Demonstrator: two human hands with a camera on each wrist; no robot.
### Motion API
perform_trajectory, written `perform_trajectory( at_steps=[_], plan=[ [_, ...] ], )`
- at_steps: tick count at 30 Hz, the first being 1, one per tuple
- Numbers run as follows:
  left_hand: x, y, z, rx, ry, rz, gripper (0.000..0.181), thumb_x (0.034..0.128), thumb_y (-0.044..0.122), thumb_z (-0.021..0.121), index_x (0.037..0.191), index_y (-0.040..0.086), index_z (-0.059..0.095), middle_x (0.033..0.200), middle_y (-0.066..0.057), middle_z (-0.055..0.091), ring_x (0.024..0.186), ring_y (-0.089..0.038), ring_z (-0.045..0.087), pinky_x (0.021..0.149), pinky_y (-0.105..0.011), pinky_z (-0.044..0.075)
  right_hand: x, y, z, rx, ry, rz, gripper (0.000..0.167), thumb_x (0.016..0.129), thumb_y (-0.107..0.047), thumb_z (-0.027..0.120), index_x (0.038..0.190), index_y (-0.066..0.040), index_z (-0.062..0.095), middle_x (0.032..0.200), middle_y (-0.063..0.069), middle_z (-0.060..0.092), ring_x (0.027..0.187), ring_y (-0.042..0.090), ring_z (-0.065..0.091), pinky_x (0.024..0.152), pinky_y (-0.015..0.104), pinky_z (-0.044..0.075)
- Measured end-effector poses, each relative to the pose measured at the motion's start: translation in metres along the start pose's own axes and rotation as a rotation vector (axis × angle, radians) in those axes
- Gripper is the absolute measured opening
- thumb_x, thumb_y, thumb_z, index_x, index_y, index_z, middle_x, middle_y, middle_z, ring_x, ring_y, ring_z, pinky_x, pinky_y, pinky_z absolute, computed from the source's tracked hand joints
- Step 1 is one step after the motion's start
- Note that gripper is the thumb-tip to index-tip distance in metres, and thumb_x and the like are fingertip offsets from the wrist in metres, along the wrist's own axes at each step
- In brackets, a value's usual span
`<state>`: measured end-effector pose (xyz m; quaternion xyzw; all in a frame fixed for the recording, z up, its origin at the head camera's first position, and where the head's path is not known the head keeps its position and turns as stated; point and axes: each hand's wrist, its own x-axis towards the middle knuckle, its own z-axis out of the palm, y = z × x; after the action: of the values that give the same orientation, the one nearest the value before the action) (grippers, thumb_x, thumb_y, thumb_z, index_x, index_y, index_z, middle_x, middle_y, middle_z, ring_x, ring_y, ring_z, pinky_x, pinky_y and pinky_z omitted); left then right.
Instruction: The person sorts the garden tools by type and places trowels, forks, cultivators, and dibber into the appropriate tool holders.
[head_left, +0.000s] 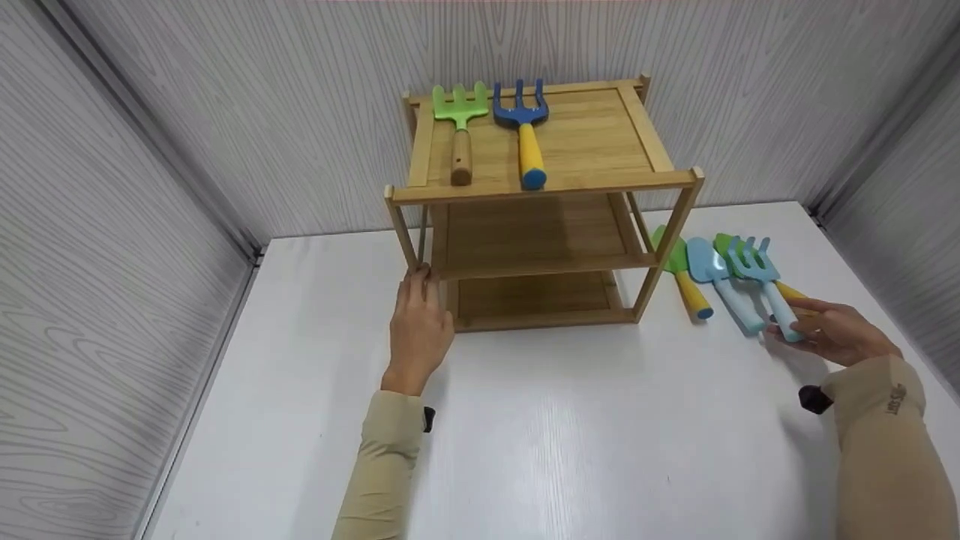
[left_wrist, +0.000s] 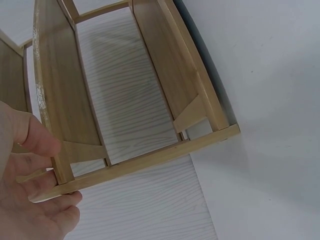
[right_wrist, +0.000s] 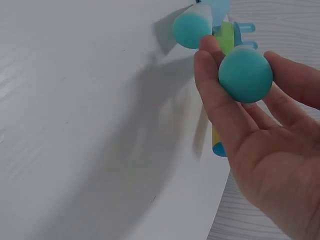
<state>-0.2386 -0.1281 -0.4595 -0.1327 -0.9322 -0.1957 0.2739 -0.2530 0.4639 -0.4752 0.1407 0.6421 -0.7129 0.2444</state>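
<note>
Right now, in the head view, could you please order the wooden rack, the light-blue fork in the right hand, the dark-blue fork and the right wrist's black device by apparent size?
1. Wooden rack
2. Light-blue fork and dark-blue fork: too alike to rank
3. Black device, partly hidden by the sleeve

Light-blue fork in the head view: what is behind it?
A green-headed tool with a yellow handle; the fork covers part of its head, hiding its full shape.
</note>
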Motion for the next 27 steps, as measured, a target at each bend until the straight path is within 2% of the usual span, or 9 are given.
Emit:
perform_trajectory(
  at_steps=[2,3,5,6,7,11,16,23,27],
  plan=[
    [0.0,0.0,0.0,0.009,-0.001,0.004,0.049,0.0872,-0.009,0.059,0.135,-0.016,0.051,0.138,-0.03,0.049,0.132,-0.048,0.045,0.107,-0.055,0.043,-0.002,-0.001,0.001,0.042,-0.008,-0.006,0.052,0.098,0.008,0.054,0.145,-0.014,0.047,0.146,0.02,0.017,0.103,0.02,0.071,0.093,0.029,0.055],
    [0.0,0.0,0.0,0.012,0.0,0.004,0.049,0.0873,-0.009,0.059,0.135,-0.016,0.051,0.138,-0.03,0.049,0.131,-0.048,0.045,0.107,-0.054,0.043,-0.003,-0.001,0.001,0.062,-0.007,-0.004,0.043,0.098,0.008,0.056,0.133,-0.017,0.057,0.143,0.019,0.023,0.102,0.021,0.071,0.093,0.03,0.055],
    [0.0,0.001,-0.001,0.018,0.005,0.01,0.05,0.0871,-0.009,0.06,0.135,-0.016,0.052,0.137,-0.029,0.049,0.131,-0.048,0.046,0.106,-0.054,0.044,-0.004,-0.003,0.002,0.09,-0.011,-0.006,0.035,0.098,0.008,0.056,0.111,-0.023,0.068,0.136,0.016,0.035,0.102,0.023,0.071,0.094,0.031,0.055],
    [0.0,0.001,-0.001,0.022,0.008,0.013,0.05,0.0868,-0.009,0.061,0.135,-0.015,0.052,0.137,-0.029,0.05,0.13,-0.047,0.046,0.106,-0.053,0.044,-0.005,-0.004,0.003,0.098,-0.014,-0.007,0.035,0.098,0.008,0.057,0.111,-0.022,0.068,0.13,0.014,0.043,0.102,0.024,0.071,0.094,0.032,0.055],
    [0.001,0.001,-0.001,0.026,0.011,0.017,0.051,0.0866,-0.009,0.062,0.136,-0.015,0.052,0.137,-0.029,0.05,0.13,-0.047,0.047,0.106,-0.053,0.045,-0.005,-0.005,0.004,0.112,-0.017,-0.01,0.036,0.097,0.008,0.057,0.104,-0.024,0.071,0.124,0.01,0.05,0.102,0.025,0.071,0.094,0.033,0.055],
    [0.0,0.001,-0.002,0.028,0.019,0.022,0.052,0.0861,-0.009,0.063,0.136,-0.015,0.051,0.137,-0.029,0.05,0.13,-0.047,0.047,0.106,-0.053,0.045,-0.008,-0.012,0.009,0.124,-0.026,-0.038,0.031,0.099,0.008,0.055,0.117,-0.016,0.06,0.107,0.007,0.067,0.101,0.026,0.072,0.093,0.035,0.056],
    [0.001,0.001,-0.003,0.028,0.012,0.02,0.052,0.0867,-0.008,0.064,0.137,-0.015,0.051,0.137,-0.029,0.05,0.13,-0.047,0.047,0.105,-0.052,0.046,-0.012,-0.022,0.017,0.142,-0.045,-0.088,0.042,0.101,0.007,0.051,0.137,-0.009,0.036,0.104,0.013,0.07,0.1,0.026,0.072,0.092,0.035,0.056],
    [0.001,0.0,-0.002,0.038,0.035,0.044,0.05,0.0859,-0.009,0.063,0.134,-0.016,0.052,0.135,-0.03,0.05,0.127,-0.048,0.049,0.105,-0.051,0.047,-0.015,-0.036,0.028,0.212,-0.073,-0.113,0.039,0.102,0.01,0.046,0.135,-0.009,0.036,0.105,0.016,0.069,0.099,0.029,0.073,0.091,0.037,0.057],
    [-0.001,0.0,-0.002,0.026,0.02,0.028,0.05,0.0864,-0.009,0.062,0.134,-0.016,0.052,0.135,-0.03,0.05,0.128,-0.047,0.048,0.106,-0.05,0.046,-0.016,-0.044,0.035,0.26,-0.096,-0.13,0.033,0.101,0.011,0.045,0.126,-0.009,0.051,0.105,0.02,0.07,0.098,0.032,0.072,0.09,0.039,0.058]
  ],
)
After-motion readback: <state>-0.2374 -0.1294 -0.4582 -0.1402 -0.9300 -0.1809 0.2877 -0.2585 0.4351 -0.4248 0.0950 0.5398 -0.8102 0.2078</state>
